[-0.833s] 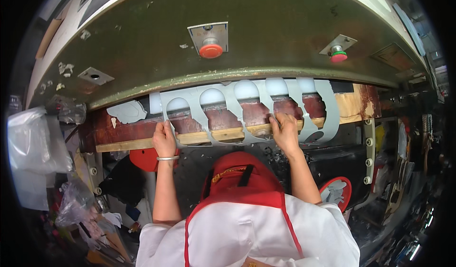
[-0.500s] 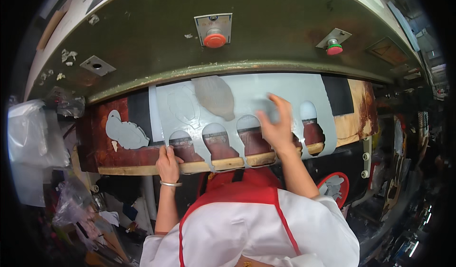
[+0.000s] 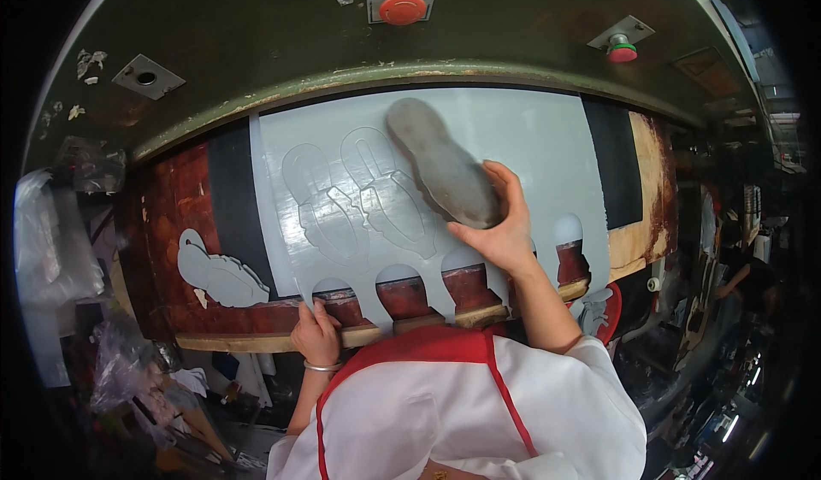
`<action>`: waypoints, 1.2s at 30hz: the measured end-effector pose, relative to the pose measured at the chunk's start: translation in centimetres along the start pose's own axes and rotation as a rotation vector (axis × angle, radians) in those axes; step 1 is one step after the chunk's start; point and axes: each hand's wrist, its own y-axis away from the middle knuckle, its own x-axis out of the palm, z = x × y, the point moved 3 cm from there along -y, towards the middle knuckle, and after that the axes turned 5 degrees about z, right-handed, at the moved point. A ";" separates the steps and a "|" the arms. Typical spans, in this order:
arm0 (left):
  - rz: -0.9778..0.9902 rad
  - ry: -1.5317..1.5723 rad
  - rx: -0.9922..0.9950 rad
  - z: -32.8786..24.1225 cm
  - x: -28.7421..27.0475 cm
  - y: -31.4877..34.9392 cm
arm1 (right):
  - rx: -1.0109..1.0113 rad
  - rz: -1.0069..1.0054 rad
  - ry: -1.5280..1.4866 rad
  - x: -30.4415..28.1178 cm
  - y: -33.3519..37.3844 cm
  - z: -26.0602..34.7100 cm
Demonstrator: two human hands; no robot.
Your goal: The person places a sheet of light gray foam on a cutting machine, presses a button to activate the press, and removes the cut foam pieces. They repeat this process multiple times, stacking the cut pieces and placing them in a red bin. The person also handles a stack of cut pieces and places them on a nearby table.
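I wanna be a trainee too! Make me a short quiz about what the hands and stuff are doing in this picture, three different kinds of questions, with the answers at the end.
1. Choose one. What does the right-hand grip hold?
A) a red button
B) a sole-shaped grey-brown block
C) a plastic bag

2. True or false? Sole-shaped outlines show on the light grey sheet, left of the block.

3. Fill the gap with near or far. The left-hand grip is at the sheet's ____ edge.

Key: 1. B; 2. True; 3. near
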 end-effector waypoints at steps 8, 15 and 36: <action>-0.046 0.035 -0.007 -1.6 0.3 -2.6 | -0.376 -0.150 0.529 -0.3 -2.2 -3.5; -0.067 -0.028 0.049 -3.2 0.3 -9.7 | -0.322 -0.360 0.680 -3.1 -8.7 2.1; -0.193 0.061 0.150 -3.8 -1.1 -21.0 | 0.065 -0.609 0.477 -11.3 -7.6 -3.7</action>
